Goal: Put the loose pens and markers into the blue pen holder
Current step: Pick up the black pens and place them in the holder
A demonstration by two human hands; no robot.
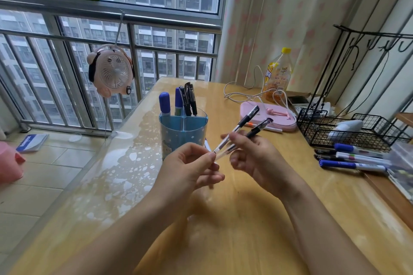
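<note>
Both hands pinch two pens [242, 128] together, left hand [190, 167] at the tips, right hand [252, 154] mid-barrel. Blue holder [183, 131] already holds several; markers [353, 157] wait by the basket [344, 131].

From where I watch, all I see of the body is two bare forearms running up from the bottom edge to two bare hands. My left hand [190, 168] and my right hand [254, 158] wear nothing: no gloves, rings or bands that I can make out. Both wrists are uncovered as well, with no watch or bracelet showing. No sleeve reaches into view on either arm; the forearms are bare right down to the frame edge. The fingernails look short and unpainted, though the right hand's fingers are slightly blurred.
</note>
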